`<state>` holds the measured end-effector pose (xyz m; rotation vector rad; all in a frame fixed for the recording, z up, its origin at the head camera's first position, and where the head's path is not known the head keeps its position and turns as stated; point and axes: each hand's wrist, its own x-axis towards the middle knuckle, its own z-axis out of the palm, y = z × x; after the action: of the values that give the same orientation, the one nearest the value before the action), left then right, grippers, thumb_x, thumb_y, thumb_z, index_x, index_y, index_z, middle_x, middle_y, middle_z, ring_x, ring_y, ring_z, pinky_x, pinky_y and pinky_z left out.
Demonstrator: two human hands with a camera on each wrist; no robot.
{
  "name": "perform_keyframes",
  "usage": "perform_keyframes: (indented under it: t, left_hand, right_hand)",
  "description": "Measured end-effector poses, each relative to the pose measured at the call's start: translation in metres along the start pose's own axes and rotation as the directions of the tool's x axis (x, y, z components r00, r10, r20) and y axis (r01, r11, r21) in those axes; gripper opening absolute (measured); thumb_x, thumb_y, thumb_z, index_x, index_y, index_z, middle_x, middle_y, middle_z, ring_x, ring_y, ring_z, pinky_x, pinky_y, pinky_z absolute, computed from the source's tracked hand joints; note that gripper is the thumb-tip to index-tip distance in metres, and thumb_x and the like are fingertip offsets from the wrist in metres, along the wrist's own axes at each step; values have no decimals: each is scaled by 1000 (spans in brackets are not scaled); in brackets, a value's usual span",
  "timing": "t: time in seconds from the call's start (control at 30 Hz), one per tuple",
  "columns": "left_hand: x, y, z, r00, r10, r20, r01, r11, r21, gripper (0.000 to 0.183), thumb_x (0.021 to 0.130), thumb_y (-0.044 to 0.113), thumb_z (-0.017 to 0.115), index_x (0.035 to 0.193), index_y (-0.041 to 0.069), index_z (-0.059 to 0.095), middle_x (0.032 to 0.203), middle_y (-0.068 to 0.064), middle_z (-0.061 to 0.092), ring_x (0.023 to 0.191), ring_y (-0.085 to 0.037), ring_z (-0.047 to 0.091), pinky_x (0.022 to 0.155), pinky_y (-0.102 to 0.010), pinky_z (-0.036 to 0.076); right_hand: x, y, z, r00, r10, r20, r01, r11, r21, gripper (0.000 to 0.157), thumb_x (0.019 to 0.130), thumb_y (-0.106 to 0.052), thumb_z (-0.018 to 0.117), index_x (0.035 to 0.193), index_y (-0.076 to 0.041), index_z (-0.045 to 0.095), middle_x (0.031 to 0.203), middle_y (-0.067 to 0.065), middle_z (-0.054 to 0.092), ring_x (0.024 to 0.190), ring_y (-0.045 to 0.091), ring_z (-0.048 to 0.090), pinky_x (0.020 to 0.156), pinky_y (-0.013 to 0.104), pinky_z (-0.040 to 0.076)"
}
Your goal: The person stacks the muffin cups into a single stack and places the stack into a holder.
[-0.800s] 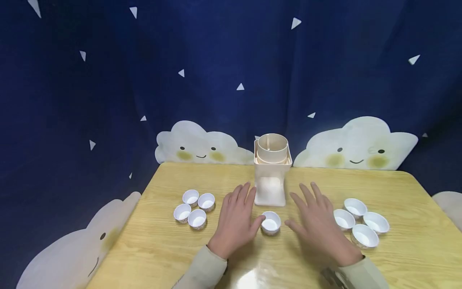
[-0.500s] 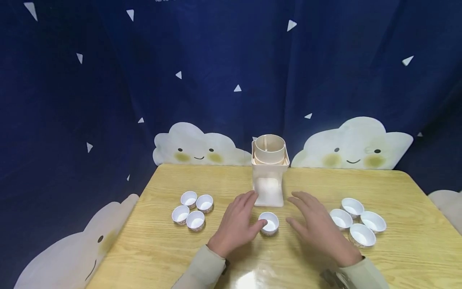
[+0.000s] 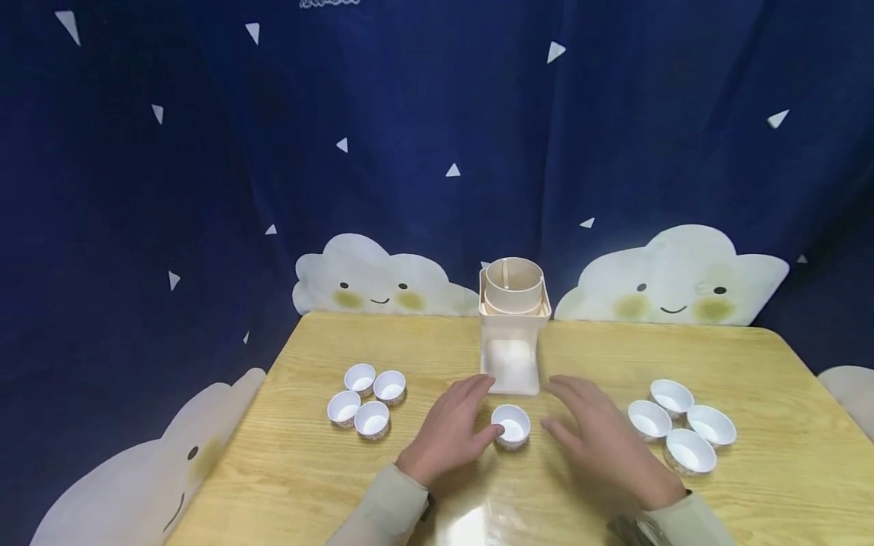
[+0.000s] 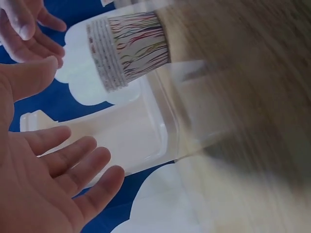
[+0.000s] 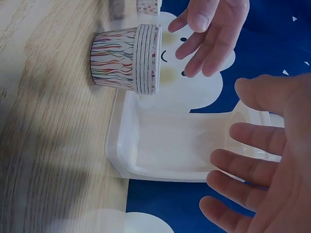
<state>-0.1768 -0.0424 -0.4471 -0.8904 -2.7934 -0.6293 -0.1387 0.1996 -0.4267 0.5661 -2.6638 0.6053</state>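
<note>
A nested stack of white paper baking cups [image 3: 514, 425] with colourful wavy lines stands upright at the front centre. In both wrist views its layered rims [image 4: 107, 54] show side on. My left hand [image 3: 451, 428] hovers to its left, fingers loosely extended, the thumb tip overlapping the rim in the head view. On the other side my right hand [image 3: 604, 440] is held with relaxed fingers and palm turned inward, apart from the cups. Neither hand holds anything. Just behind the stack stands a cream plastic holder [image 3: 510, 364] with a round open tube [image 3: 514, 292] on top.
Several white cups [image 3: 372, 419] stand in a cluster on the left of the wooden table [image 3: 287, 485]. Another cluster of several cups [image 3: 690, 451] stands at the right, near my right wrist. A dark blue curtain [image 3: 410, 91] with clouds hangs behind the table.
Both hands have drawn back slightly toward me, and the fingers are lower and closer together, most clearly on the right hand. The cups and the holder have stayed in place.
</note>
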Motion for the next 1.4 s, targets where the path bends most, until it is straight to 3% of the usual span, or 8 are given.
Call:
perform_keyframes:
  t: [0.27, 0.47, 0.87, 1.17, 1.4]
  left_hand:
    - [3, -7, 7, 992, -33, 124, 51, 988, -146, 78, 85, 43, 74, 150, 14, 42, 152, -5, 48, 141, -26, 46, 114, -43, 40]
    - [6, -11, 10, 981, -39, 191, 76, 978, -193, 82, 82, 42, 77, 150, 13, 42, 153, -6, 47, 142, -28, 44, 116, -45, 38]
    - [13, 0, 14, 972, -22, 233, 54, 990, -131, 85, 83, 44, 77, 151, 11, 38, 153, -6, 47, 140, -25, 46, 115, -39, 39]
    - [16, -1, 21, 972, -5, 234, 37, 991, -131, 84, 81, 41, 79, 150, 11, 40, 150, -5, 50, 138, -23, 49, 113, -36, 41]
    - [19, -3, 24, 967, -5, 254, 46, 986, -158, 83, 81, 36, 80, 150, 10, 41, 150, -6, 51, 137, -23, 50, 113, -34, 41]
  right_hand:
    - [-1, 3, 2, 1000, -20, -11, 20, 1000, 4, 46, 88, -23, 73, 130, -9, 61, 132, 18, 62, 123, 39, 57, 101, 58, 46]
    - [-1, 5, 3, 1000, -26, -3, 26, 1000, 13, 45, 88, -22, 73, 130, -9, 61, 130, 16, 63, 122, 37, 58, 101, 57, 47]
    - [-3, 6, -3, 1000, -2, 20, 1, 999, 44, 44, 89, -22, 72, 130, -11, 60, 132, 13, 64, 124, 36, 58, 103, 56, 45]
    - [-4, 11, -6, 1000, 12, -9, -12, 999, 30, 46, 87, -19, 74, 130, -7, 60, 131, 14, 63, 123, 36, 57, 102, 54, 44]
    - [-2, 16, -10, 996, -35, -80, 36, 999, 18, 46, 84, -16, 76, 127, -6, 62, 127, 15, 65, 119, 36, 59, 99, 52, 44]
